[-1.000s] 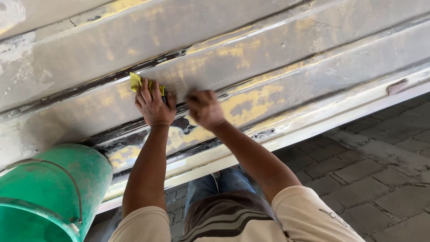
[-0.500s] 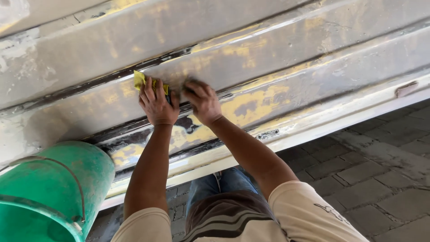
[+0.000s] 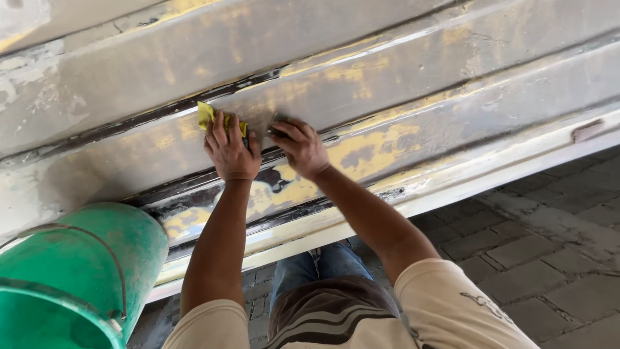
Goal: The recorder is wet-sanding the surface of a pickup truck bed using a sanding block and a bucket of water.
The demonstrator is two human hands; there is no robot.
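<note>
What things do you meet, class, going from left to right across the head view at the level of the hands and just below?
Green bucket → yellow cloth → left hand → right hand → paved floor.

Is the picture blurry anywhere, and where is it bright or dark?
In the head view, the left hand on the yellow cloth and the right hand look sharp; the green bucket, close to the camera, is a little soft. Daylight brightens the metal panel and the paving; shadow lies under the panel's lower edge.
</note>
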